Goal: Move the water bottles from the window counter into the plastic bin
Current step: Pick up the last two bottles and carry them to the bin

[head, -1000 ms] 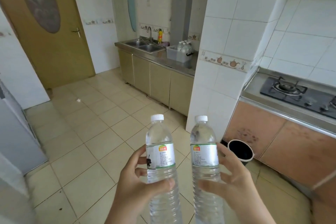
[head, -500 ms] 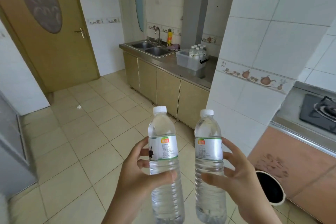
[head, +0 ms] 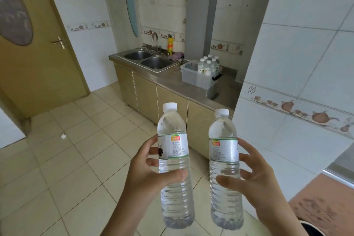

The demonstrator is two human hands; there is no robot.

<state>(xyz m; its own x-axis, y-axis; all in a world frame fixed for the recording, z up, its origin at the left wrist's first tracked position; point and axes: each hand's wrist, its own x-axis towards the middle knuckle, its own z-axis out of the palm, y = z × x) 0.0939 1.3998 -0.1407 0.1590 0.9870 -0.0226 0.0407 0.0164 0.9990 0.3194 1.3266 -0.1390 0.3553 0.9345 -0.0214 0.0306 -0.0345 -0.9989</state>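
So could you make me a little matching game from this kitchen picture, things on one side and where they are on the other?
Things:
1. clear plastic bin
2. yellow squeeze bottle
3. purple crumpled cloth
4. white-capped clear water bottle

Places:
A. in the left hand
B. standing behind the steel sink
C. on the steel counter, holding bottles
D. lying beside the sink

Pairs: 1-C, 2-B, 3-D, 4-A

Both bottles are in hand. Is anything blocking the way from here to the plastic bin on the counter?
Nothing visible does. The tiled floor ahead is open, and the plastic bin sits uncovered on the steel counter right of the sink. Bottles already fill its right side; the left side looks free.
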